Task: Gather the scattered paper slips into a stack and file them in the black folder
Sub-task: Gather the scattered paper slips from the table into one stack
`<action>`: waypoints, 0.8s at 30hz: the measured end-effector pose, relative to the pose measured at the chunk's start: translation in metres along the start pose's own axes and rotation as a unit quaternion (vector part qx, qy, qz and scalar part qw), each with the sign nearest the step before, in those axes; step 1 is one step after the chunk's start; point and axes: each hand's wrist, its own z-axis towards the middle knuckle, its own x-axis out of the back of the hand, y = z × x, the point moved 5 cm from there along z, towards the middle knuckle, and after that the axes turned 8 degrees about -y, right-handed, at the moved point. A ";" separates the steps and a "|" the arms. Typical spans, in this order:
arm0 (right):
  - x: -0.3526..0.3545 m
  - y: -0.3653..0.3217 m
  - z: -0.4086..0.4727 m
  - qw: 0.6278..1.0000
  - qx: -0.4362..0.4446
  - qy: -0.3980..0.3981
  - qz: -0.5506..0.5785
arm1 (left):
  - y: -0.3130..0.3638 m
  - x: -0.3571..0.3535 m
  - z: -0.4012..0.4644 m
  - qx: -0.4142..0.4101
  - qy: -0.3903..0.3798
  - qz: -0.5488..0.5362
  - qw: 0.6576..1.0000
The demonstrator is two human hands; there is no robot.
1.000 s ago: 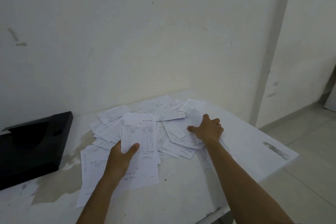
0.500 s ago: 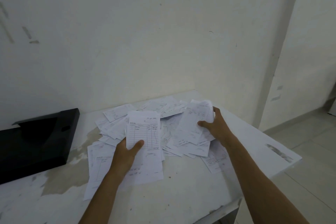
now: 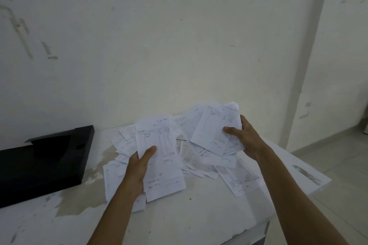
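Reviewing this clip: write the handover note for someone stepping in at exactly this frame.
Left hand: pinches a stack of slips, thumb on top.
Right hand: grips a second bunch of slips, lifted off the pile.
Loose slips lie scattered on the white table.
Black folder sits on the table's left side, no slips visible in it.
Done: two bunches gathered.
Left: merge them, collect the rest, file.

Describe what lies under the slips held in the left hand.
Under the left hand and its slips, more loose slips lie on the table. How many, and what is printed on the covered ones, cannot be seen.
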 end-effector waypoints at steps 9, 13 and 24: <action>-0.079 0.011 -0.002 0.994 -0.015 -0.088 -0.055 | 0.016 -0.017 -0.005 0.013 -0.065 -0.018 0.998; -0.105 0.016 -0.007 0.991 -0.028 -0.131 0.005 | 0.012 -0.015 -0.006 0.023 -0.072 -0.024 0.997; -0.138 0.029 -0.015 0.989 -0.022 -0.126 0.071 | 0.012 -0.002 -0.006 -0.037 -0.013 0.019 0.999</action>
